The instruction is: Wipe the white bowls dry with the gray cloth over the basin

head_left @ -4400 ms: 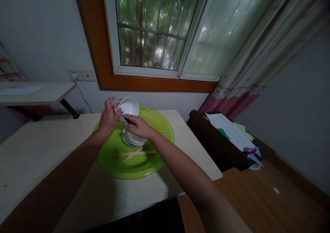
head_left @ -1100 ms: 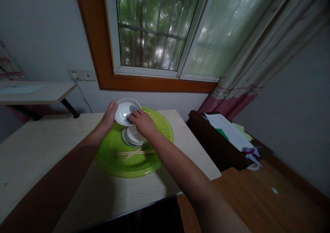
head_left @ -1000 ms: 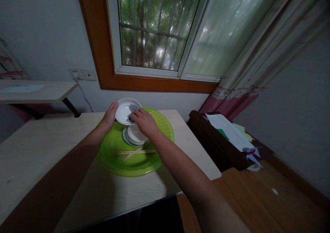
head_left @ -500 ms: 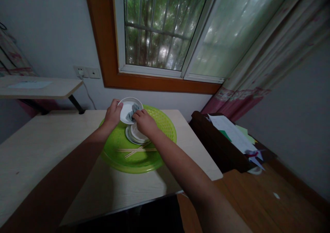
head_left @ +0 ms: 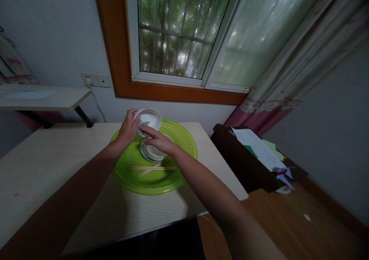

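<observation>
My left hand (head_left: 129, 126) grips a white bowl (head_left: 154, 118) by its left side, tilted so that its inside faces me. A grey-blue cloth (head_left: 142, 129) lies against the bowl's near inner side and rim. My right hand (head_left: 155, 139) presses the cloth there, fingers stretched along the rim and the thumb below. Beneath the bowl, a small stack of white dishes (head_left: 148, 154) sits in a round green plastic basket (head_left: 127, 181). Crossed wooden chopsticks (head_left: 152, 168) lie in the basket in front of the stack, which my right hand partly hides.
The basket stands on a pale wooden table (head_left: 95, 198) below a barred window (head_left: 178, 33). A raised shelf (head_left: 43, 100) stands at the left. Right of the table is a dark brown piece of furniture (head_left: 233, 156) with papers (head_left: 256, 144) on top.
The bowl has been tipped and turned in my left hand. My right hand has gone from gathering the cloth inside the bowl to pressing it at the near rim, fingers straighter. The view shifted slightly.
</observation>
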`<state>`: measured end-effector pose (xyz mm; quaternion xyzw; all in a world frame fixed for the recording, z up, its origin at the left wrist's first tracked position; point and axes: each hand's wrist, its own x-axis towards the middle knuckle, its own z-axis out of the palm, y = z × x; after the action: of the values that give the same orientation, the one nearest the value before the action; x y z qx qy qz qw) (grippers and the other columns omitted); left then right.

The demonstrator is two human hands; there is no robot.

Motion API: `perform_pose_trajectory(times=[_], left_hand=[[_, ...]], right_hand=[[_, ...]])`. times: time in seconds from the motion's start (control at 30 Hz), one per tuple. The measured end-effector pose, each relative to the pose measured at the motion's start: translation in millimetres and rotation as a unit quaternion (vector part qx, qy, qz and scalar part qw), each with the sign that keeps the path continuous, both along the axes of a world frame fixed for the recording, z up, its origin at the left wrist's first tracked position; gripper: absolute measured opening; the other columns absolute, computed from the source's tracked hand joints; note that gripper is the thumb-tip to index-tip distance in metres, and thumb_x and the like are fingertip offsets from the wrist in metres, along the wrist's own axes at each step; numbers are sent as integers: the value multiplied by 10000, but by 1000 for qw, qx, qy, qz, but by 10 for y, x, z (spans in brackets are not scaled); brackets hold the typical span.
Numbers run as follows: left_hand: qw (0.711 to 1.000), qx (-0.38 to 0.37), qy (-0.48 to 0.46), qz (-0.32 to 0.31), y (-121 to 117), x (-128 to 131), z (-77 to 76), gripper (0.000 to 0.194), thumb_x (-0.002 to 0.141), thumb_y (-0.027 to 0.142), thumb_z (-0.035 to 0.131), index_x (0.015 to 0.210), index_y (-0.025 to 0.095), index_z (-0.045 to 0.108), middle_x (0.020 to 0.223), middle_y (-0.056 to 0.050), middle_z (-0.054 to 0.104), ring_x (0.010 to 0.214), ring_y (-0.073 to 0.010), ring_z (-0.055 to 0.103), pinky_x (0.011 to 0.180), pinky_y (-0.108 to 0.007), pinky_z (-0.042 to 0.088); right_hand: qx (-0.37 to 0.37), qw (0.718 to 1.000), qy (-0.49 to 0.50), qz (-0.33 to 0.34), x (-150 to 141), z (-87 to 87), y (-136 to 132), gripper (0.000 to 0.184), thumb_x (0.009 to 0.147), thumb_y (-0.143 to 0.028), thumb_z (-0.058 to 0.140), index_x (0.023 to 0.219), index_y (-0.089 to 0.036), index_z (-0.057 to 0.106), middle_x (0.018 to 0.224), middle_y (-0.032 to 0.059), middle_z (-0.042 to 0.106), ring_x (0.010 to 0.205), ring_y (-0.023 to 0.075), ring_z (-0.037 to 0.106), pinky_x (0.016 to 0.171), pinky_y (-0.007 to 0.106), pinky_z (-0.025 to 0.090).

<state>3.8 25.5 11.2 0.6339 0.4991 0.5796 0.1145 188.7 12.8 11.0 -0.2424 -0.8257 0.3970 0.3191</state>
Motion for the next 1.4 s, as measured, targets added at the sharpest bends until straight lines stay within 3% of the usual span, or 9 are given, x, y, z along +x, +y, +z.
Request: perform_pose_trajectory(times=[0.17, 0.4, 0.63, 0.73, 0.83, 0.97, 1.13, 1.27, 1.4], left_hand=[[1000, -7, 6, -17, 9, 15, -9, 301, 970, 436, 454, 1215, 264, 486, 1231, -100, 607, 1152, -240, 588, 1087, -468, 449], [1000, -12, 20, 16, 7, -26, -8, 304, 977, 462, 433, 1189, 255, 498, 1178, -110, 626, 1106, -264, 605, 1032, -459, 466], [999, -12, 3, 39, 53, -57, -28, 321, 958, 497, 480, 1154, 250, 537, 1118, -105, 655, 1083, -277, 635, 1006, -435, 474], [999, -16, -2, 45, 51, -46, -19, 326, 954, 500, 485, 1145, 244, 549, 1113, -110, 663, 1073, -282, 642, 1004, -440, 474], [998, -21, 15, 53, 34, -37, 4, 332, 977, 475, 443, 1182, 229, 533, 1138, -120, 656, 1081, -281, 636, 1014, -456, 467], [998, -16, 28, 59, 13, -41, 28, 327, 988, 442, 432, 1212, 217, 511, 1145, -129, 649, 1083, -284, 629, 1006, -469, 469], [997, -5, 43, 56, 39, -55, -17, 326, 992, 436, 427, 1233, 224, 490, 1194, -129, 632, 1123, -271, 618, 1034, -472, 463], [998, 4, 50, 27, 74, -46, -86, 329, 991, 453, 426, 1246, 251, 475, 1241, -117, 602, 1172, -247, 603, 1065, -444, 456], [998, -23, 51, -14, 67, -9, -111, 402, 994, 460, 413, 1318, 222, 427, 1194, -118, 589, 1076, -225, 609, 1010, -439, 482]], right_hand=[[21, 999, -36, -14, 39, 51, 2, 702, 823, -89, 647, 1498, -247, 533, 1599, 86, 479, 1499, 202, 431, 1252, 438, 322], [147, 983, -96, -46, 74, -1, 89, 512, 836, -91, 631, 1331, -216, 684, 1414, 88, 663, 1347, 212, 593, 1176, 413, 426], [290, 912, -253, -143, 122, 101, 22, 384, 910, -154, 582, 1271, -167, 714, 1413, 122, 656, 1298, 254, 609, 1120, 398, 469], [335, 879, -288, -181, 131, 172, -50, 358, 938, -155, 550, 1263, -163, 702, 1448, 137, 624, 1390, 289, 516, 1132, 463, 444], [352, 867, -293, -197, 115, 190, -102, 379, 960, -135, 495, 1297, -127, 668, 1480, 158, 591, 1449, 302, 442, 1147, 496, 422], [336, 882, -276, -181, 74, 145, -114, 416, 922, -150, 545, 1321, -104, 654, 1465, 170, 598, 1406, 295, 490, 1162, 454, 422], [274, 930, -225, -97, 65, 33, -20, 530, 872, -141, 579, 1400, -115, 611, 1445, 154, 623, 1331, 247, 585, 1174, 396, 427], [221, 962, -153, -37, 78, -67, 85, 661, 814, -69, 563, 1474, -105, 538, 1517, 157, 562, 1422, 240, 518, 1230, 408, 368], [159, 984, -75, -9, 56, -129, 171, 804, 752, -37, 582, 1541, -135, 456, 1621, 139, 436, 1519, 232, 391, 1288, 429, 267]])
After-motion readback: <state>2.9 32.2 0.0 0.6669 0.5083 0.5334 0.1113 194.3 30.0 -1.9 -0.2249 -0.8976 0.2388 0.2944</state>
